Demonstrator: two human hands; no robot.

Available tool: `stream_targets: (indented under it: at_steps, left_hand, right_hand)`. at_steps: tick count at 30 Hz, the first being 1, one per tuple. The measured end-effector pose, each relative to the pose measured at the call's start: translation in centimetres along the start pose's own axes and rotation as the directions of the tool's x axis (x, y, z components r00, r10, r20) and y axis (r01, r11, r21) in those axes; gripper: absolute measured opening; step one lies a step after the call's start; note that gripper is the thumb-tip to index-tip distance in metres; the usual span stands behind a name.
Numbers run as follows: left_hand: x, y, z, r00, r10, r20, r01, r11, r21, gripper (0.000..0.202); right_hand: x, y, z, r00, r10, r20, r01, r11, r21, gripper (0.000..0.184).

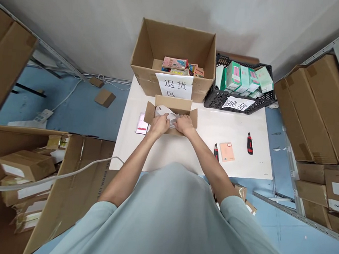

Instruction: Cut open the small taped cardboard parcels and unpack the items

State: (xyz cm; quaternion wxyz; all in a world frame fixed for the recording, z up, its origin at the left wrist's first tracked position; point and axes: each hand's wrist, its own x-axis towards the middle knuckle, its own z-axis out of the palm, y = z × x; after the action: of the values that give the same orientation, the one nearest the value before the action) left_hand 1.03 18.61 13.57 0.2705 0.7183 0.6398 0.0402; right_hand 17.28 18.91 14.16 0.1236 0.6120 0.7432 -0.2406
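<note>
A small cardboard box [173,102] stands on the white table in front of me with its flaps spread. Inside it lies a crumpled white plastic bag [160,110]; whatever the bag contains is hidden. My left hand [160,125] reaches in over the near side, its fingers closed on the left part of the bag. On the right, my right hand [184,123] has its fingers curled closed on the same bag. Just left of the box is a phone [142,124] with a lit screen.
Behind stand a large cardboard box [144,78] holding several small packages and a black crate [213,99] of green-and-white boxes. At right lie two utility knives [249,143] and a pink booklet [226,152]. A big carton [79,174] of parcels and a cable [86,168] are at left.
</note>
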Motion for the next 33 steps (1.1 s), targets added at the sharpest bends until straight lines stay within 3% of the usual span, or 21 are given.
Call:
stream_targets:
  at_steps: [2, 4, 7, 10, 12, 14, 17, 23, 28, 33]
  left_hand:
    - [-0.5, 1.2, 0.4, 0.999, -0.024, 0.03, 0.022, 0.999, 0.048, 0.056]
    - [-1.3, 2.7, 0.9, 0.998, -0.021, 0.055, 0.016, 0.996, 0.089, 0.05]
    - [-3.1, 5.8, 2.2, 0.995, 0.101, -0.019, -0.099, 0.993, 0.07, 0.049]
    - [-4.7, 9.9, 4.3, 0.968, 0.24, -0.07, -0.243, 0.969, -0.041, 0.051]
    - [-5.5, 12.8, 6.3, 0.956, 0.292, -0.014, -0.292, 0.949, -0.117, 0.048]
    - [-6.0, 15.3, 8.5, 0.946, 0.314, 0.077, -0.3, 0.941, -0.155, 0.047]
    - [-6.6, 17.9, 11.9, 0.931, 0.298, 0.211, -0.274, 0.952, -0.135, 0.047]
    - [-7.8, 19.2, 16.2, 0.898, 0.262, 0.354, -0.248, 0.965, -0.088, 0.049]
    - [-7.9, 19.1, 16.7, 0.91, 0.259, 0.323, -0.242, 0.966, -0.091, 0.049]
    - [-7.7, 18.7, 16.0, 0.928, 0.242, 0.283, -0.201, 0.965, -0.166, 0.047]
  right_hand:
    - [-2.4, 1.8, 0.0, 0.985, -0.051, -0.166, 0.061, 0.997, 0.057, 0.046]
    - [-5.5, 5.0, 0.7, 0.923, -0.036, -0.383, 0.104, 0.982, 0.158, 0.045]
    - [-10.7, 12.0, 3.3, 0.817, 0.199, -0.542, -0.003, 0.94, 0.34, 0.047]
    - [-15.5, 19.6, 7.4, 0.789, 0.489, -0.372, -0.3, 0.835, 0.461, 0.047]
    - [-17.7, 23.5, 10.3, 0.758, 0.636, -0.145, -0.51, 0.717, 0.475, 0.05]
    - [-19.1, 26.0, 13.1, 0.711, 0.701, 0.063, -0.649, 0.617, 0.445, 0.057]
    - [-19.7, 27.4, 16.5, 0.674, 0.713, 0.195, -0.721, 0.577, 0.383, 0.071]
    - [-18.3, 26.8, 19.5, 0.704, 0.696, 0.144, -0.703, 0.652, 0.284, 0.073]
    - [-17.6, 26.2, 19.4, 0.752, 0.651, 0.105, -0.658, 0.729, 0.19, 0.078]
    - [-18.5, 27.8, 17.2, 0.742, 0.661, 0.113, -0.647, 0.66, 0.383, 0.058]
